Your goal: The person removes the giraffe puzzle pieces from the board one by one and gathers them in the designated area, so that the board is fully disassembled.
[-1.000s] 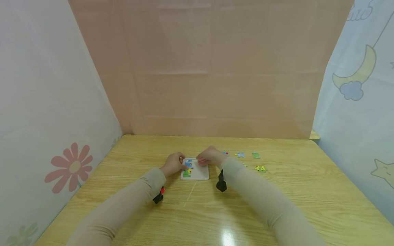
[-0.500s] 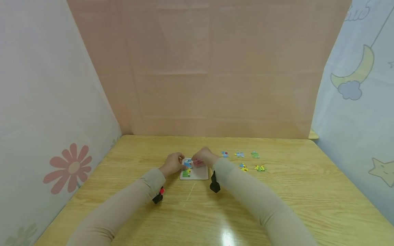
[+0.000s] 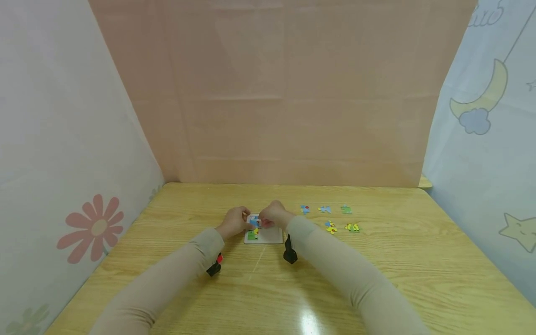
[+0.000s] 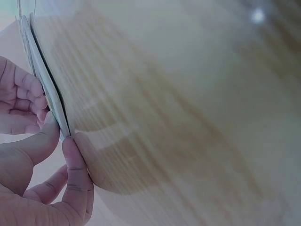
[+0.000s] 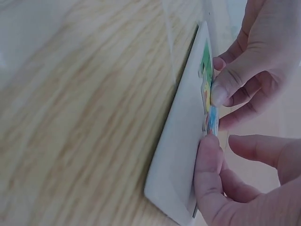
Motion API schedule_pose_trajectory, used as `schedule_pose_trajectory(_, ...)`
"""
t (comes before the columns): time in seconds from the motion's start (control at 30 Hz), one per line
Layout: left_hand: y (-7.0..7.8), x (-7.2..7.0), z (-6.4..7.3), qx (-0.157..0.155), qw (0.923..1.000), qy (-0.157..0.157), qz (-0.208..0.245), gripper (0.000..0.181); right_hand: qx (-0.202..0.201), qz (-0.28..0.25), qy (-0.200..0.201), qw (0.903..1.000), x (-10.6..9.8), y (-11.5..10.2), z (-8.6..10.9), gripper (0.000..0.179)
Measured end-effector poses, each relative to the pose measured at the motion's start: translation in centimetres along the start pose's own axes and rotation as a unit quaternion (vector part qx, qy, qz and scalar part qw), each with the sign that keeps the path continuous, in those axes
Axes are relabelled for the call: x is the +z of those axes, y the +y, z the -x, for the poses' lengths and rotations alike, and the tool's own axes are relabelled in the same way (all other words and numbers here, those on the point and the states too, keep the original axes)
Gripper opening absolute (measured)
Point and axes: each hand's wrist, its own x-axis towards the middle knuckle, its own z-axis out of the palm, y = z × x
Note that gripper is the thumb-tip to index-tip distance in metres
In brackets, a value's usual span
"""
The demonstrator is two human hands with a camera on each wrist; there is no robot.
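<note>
A white square puzzle board (image 3: 270, 238) lies on the table, with jigsaw pieces (image 3: 252, 235) in green, yellow and blue joined along its left side. My left hand (image 3: 233, 222) grips the board's left edge; its thumb (image 5: 225, 87) presses on the pieces, with the other fingers partly hidden behind. Over the board's upper middle, my right hand (image 3: 274, 214) touches the inner edge of the joined pieces with one digit (image 5: 208, 153). Another finger (image 5: 251, 146) of that hand stands apart from it. No separate piece shows in the right hand, and its underside is partly hidden.
To the board's right lie several loose jigsaw pieces: a blue piece with a red dot (image 3: 304, 209), a blue one (image 3: 324, 209), a green one (image 3: 346, 209), and two mostly yellow ones (image 3: 331, 227). A brown sheet (image 3: 293, 116) rises behind the wooden table (image 3: 259, 288).
My right hand has moved a little left over the board, towards the joined pieces. The loose yellow piece it partly covered now shows fully. My left hand stays at the board's left edge.
</note>
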Motion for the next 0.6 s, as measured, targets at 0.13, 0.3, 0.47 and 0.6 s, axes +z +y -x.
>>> schedule_pose_trajectory(0.13, 0.16, -0.05, 0.18, -0.004, 1.0, -0.001, 0.002, 0.045, 0.001, -0.003, -0.002, 1.0, 0.05, 0.06, 0.03, 0.02)
schedule_pose_trajectory(0.3, 0.29, -0.13, 0.31, -0.006, 1.0, -0.002, 0.005, 0.045, 0.0, 0.02, 0.008, 0.9998, 0.31, 0.1, -0.16, 0.023)
schedule_pose_trajectory(0.47, 0.4, -0.21, 0.29, -0.003, 0.9999, -0.006, 0.012, 0.046, -0.003, 0.061, 0.034, 0.9976, 0.68, -0.05, -0.45, 0.019)
schedule_pose_trajectory(0.6, 0.28, -0.22, 0.37, -0.009, 0.9997, -0.009, 0.021, 0.047, -0.003, 0.085, 0.044, 0.9954, 0.87, -0.03, -0.45, 0.004)
